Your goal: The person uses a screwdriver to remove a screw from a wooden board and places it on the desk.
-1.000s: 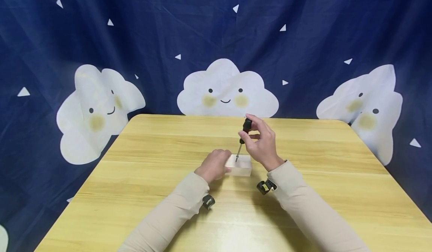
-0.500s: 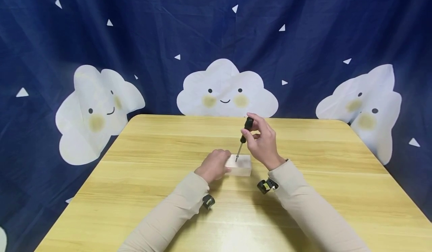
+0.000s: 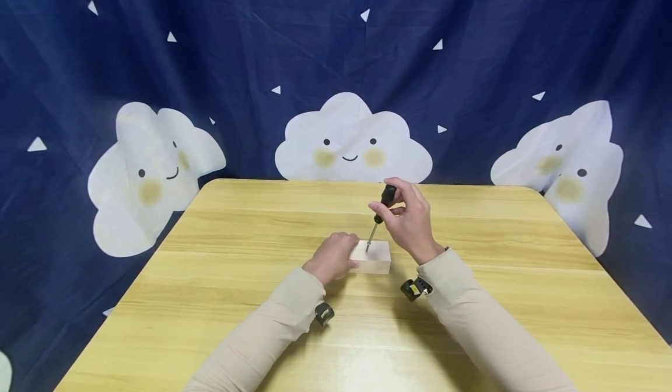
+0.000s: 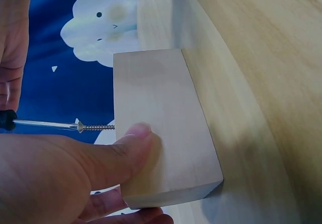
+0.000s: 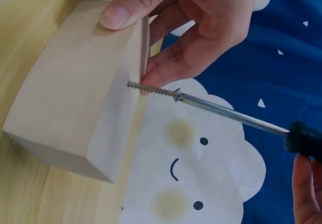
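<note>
A pale wooden block (image 3: 375, 263) lies on the table, its left end gripped by my left hand (image 3: 332, 256). In the left wrist view the thumb (image 4: 136, 151) presses the near side while other fingers curl behind. A threaded screw (image 5: 151, 88) stands in the block's top face, most of its thread showing. The tip of a black-handled screwdriver (image 3: 387, 196) meets the screw head, and its steel shaft (image 5: 231, 114) leans slightly right. My right hand (image 3: 412, 220) pinches the handle between thumb and fingers above the block.
Around the block stretches the wood-grain table (image 3: 236, 322). Behind its far edge hangs a dark blue curtain (image 3: 236, 48) with white smiling clouds (image 3: 350, 123). Black wrist camera mounts (image 3: 324, 314) sit below both sleeves.
The right thumb and fingers have shifted on the screwdriver handle, which tips slightly further right. The left hand and block keep their place.
</note>
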`<state>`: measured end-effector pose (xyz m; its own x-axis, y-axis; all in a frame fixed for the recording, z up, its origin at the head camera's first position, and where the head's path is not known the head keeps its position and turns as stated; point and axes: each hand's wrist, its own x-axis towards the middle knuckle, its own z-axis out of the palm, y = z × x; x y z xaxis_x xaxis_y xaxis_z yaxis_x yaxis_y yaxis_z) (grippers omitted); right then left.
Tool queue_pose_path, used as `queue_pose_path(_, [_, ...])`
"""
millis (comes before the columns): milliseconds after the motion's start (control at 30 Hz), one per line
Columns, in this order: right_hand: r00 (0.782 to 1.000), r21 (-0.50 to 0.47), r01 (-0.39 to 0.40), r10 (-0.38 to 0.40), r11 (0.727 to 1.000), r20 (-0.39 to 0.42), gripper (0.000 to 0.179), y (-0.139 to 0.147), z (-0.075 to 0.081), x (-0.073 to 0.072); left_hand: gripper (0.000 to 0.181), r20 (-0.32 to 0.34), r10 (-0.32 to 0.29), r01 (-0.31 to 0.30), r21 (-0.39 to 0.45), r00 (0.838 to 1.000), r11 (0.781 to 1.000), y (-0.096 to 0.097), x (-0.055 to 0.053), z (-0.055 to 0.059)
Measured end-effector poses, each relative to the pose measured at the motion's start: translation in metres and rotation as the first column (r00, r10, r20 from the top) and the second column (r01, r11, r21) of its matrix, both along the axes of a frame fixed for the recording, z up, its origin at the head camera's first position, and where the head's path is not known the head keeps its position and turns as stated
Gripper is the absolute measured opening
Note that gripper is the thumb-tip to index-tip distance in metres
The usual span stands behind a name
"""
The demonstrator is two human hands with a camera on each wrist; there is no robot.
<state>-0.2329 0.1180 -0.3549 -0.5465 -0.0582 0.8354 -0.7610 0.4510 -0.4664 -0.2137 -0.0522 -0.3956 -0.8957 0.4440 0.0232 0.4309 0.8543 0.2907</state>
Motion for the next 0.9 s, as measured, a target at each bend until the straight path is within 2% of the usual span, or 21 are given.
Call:
queue_pose_path(167, [1.0, 0.012, -0.03, 0.03, 0.999, 0.003, 0.05, 0.0, 0.0015, 0.0, 0.046, -0.001, -0.001, 0.001, 0.005, 1.0, 1.0, -0.0004, 0.0002, -0.001])
queue_pose_path(400, [0.99, 0.035, -0.115, 0.112, 0.993, 0.091, 0.048, 0.0019, 0.0047, 0.0016, 0.043, 0.0, 0.002, -0.002, 0.0, 1.0, 1.0, -0.0011, 0.0004, -0.0011])
queue_pose_path(633, [0.997, 0.047, -0.064, 0.062, 0.997, 0.042, 0.052, 0.0005, 0.0043, 0.0003, 0.043, 0.0, 0.005, -0.005, -0.006, 1.0, 1.0, -0.0006, -0.0005, -0.0018])
queue_pose_path(900, [0.997, 0.057, -0.049, 0.046, 0.997, 0.065, 0.05, -0.0004, 0.007, -0.0001, 0.044, 0.007, 0.008, -0.008, 0.015, 1.0, 1.0, -0.0008, 0.0006, -0.0007])
